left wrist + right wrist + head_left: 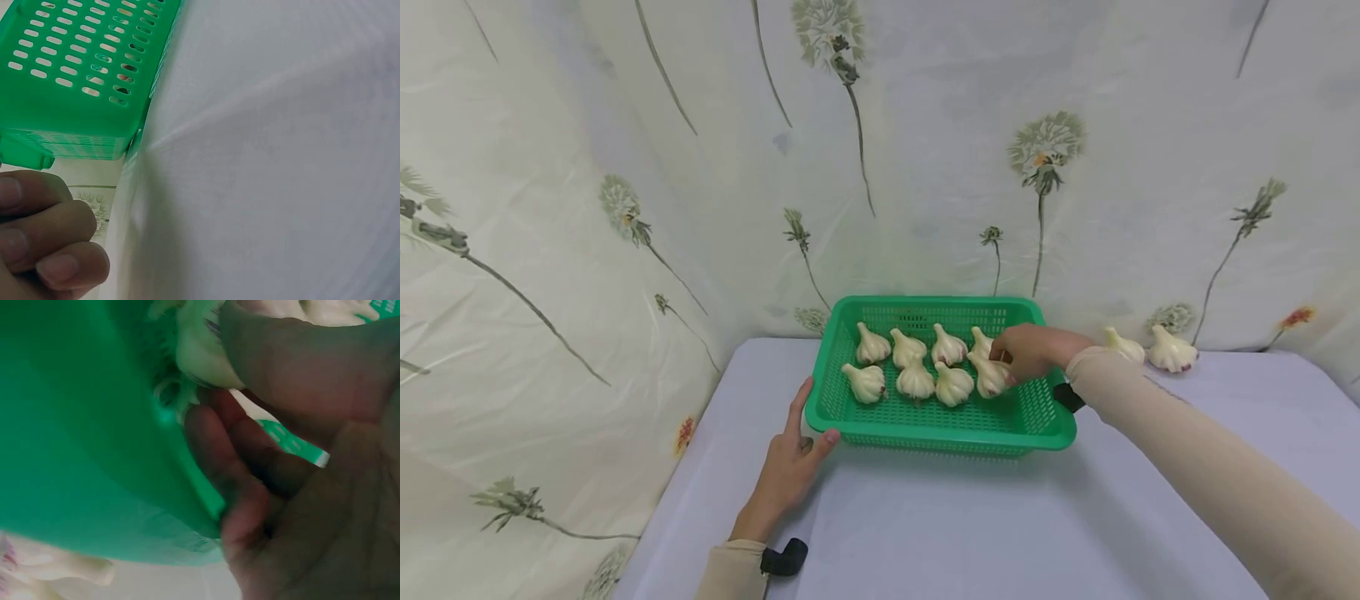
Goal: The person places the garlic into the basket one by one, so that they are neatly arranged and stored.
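Note:
A green plastic basket [917,435] holds two rows of pale garlic bulbs [953,383]. At its right end, my right hand [1033,350] reaches in and grips a bulb [990,377] in the front row. The right wrist view has the thumb [300,375] against a garlic bulb [203,350], with curled fingers [215,440] below, near the basket wall [81,437]. My left hand [786,471] holds the basket's front left corner, index finger along the left side and thumb at the front rim. In the left wrist view, curled fingers [50,225] show beside the perforated basket [69,106].
Two more garlic bulbs [1172,350] lie on the table to the right of the basket, partly behind the right sleeve [1195,442]. A white cloth [925,525] covers the table. Behind and to the left hangs a dandelion-patterned curtain [925,167].

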The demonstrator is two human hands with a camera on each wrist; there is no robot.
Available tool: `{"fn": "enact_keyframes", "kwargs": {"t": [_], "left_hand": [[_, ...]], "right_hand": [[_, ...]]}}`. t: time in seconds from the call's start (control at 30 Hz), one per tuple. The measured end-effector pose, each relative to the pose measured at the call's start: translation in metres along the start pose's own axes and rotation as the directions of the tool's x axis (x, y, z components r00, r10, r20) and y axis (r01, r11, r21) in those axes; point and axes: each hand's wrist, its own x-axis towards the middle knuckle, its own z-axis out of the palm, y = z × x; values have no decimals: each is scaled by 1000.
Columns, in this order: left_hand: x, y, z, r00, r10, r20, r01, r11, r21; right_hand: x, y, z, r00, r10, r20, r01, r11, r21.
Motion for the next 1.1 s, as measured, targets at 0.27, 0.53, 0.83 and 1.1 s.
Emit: {"fn": "enact_keyframes", "kwargs": {"t": [0.27,0.53,0.83,1.1], "left_hand": [[2,0,-3,1000,8,17,-8,1000,-15],[3,-3,-2,1000,1,8,-1,1000,-20],[4,1,-3,1000,8,9,-8,1000,-28],[1,0,-2,1000,-3,10,3,1000,-28]], "right_hand": [[7,-10,0,997,72,30,-72,997,0],[17,-11,4,995,95,17,-95,995,-34],[20,-7,8,996,80,-35,-81,997,-15],[18,-5,7,995,87,-46,-86,996,35]]}}
